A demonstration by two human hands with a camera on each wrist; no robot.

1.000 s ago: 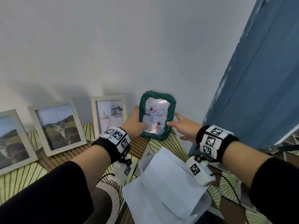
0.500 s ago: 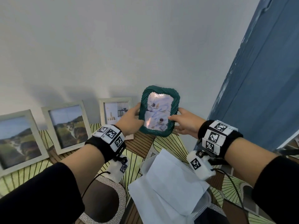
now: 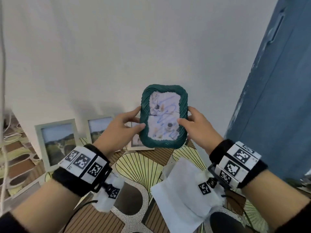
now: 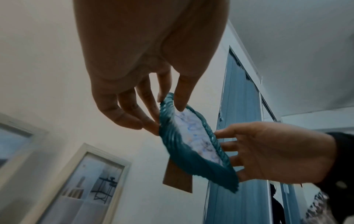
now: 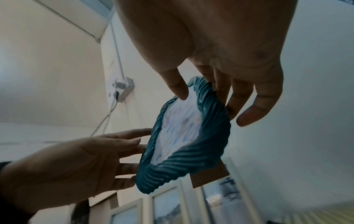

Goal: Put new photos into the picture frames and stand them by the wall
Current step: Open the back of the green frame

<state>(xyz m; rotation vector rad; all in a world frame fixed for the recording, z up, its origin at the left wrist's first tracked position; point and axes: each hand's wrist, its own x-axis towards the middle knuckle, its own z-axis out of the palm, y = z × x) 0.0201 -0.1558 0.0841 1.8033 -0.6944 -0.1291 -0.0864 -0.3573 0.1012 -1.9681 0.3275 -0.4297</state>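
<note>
While three white frames [image 3: 57, 140] lean on the far wall, the left hand [image 3: 117, 130] and right hand [image 3: 200, 130] pinch the teal frame's [image 3: 164, 115] side edges, holding it upright above the patterned table [image 3: 139, 165].

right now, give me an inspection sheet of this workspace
surface: patterned tabletop, yellow fans and brown stripes
job's things: ribbed teal picture frame held in the air, photo in it; white-framed pictures leaning on the wall
clutter: white paper sheets
hands: left hand and right hand each pinch a side of the teal frame
cables: white cord at left edge
surroundings: white wall, blue door
</note>
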